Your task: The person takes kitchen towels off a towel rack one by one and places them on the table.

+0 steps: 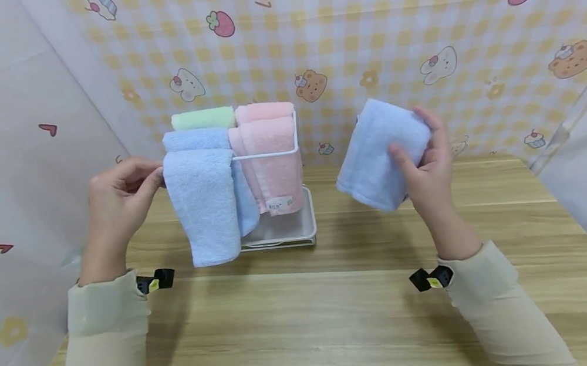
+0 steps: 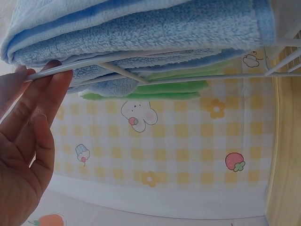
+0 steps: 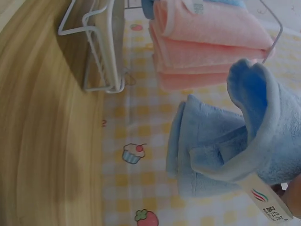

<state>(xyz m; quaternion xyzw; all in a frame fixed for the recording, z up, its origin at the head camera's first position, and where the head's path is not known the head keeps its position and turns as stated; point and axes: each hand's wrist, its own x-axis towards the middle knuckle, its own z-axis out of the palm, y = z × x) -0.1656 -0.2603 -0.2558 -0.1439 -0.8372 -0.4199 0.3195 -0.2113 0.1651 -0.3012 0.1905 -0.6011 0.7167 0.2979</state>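
A white wire rack [image 1: 269, 154] stands on the table with folded towels draped over its bars. At its front left hangs a light blue towel [image 1: 206, 209], a second blue towel [image 1: 195, 139] just behind. Pink towels [image 1: 269, 141] hang on the right, and a green towel [image 1: 203, 118] at the back left. My left hand [image 1: 122, 193] pinches the rack's white bar [image 2: 70, 67] at its left front corner, beside the blue towel. Off to the rack's right, my right hand [image 1: 429, 164] holds a folded blue towel [image 1: 381, 154] in the air; its white label [image 3: 266, 197] shows in the right wrist view.
At the rack's foot sits a white tray [image 1: 287, 226]. The wooden table [image 1: 307, 323] extends in front and to the right. Behind stands a yellow checked cloth backdrop [image 1: 343, 42], with a pale sheet [image 1: 8, 145] along the left side.
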